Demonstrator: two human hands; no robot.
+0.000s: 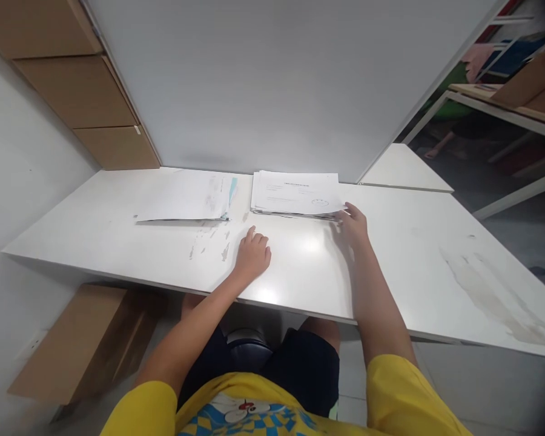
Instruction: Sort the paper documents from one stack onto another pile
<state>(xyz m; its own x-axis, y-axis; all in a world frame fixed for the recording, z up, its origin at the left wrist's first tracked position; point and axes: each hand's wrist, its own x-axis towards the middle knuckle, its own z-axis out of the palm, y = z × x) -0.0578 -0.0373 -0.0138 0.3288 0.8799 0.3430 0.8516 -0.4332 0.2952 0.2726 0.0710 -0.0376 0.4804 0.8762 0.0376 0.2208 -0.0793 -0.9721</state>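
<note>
A stack of printed paper sheets (pixel 295 192) lies on the white table near the upright panel, its top sheet bearing text and an oval stamp. At its lower right corner, my right hand (pixel 355 225) pinches the edge of paper between thumb and fingers; how many sheets it grips I cannot tell. My left hand (pixel 253 251) rests on the tabletop below the stack's left end, fingers loosely apart and holding nothing. Further left lies a second pile of papers (pixel 181 197), mostly blank on top, with a blue-green strip at its right side.
Cardboard boxes (pixel 79 91) are stacked at the back left, and another cardboard box (pixel 72 339) stands below the table (pixel 300 266). A grey-white panel (pixel 272 85) closes off the back. Smudges mark the tabletop. Beyond the panel at right, a person's arm (pixel 440 144) shows near another table.
</note>
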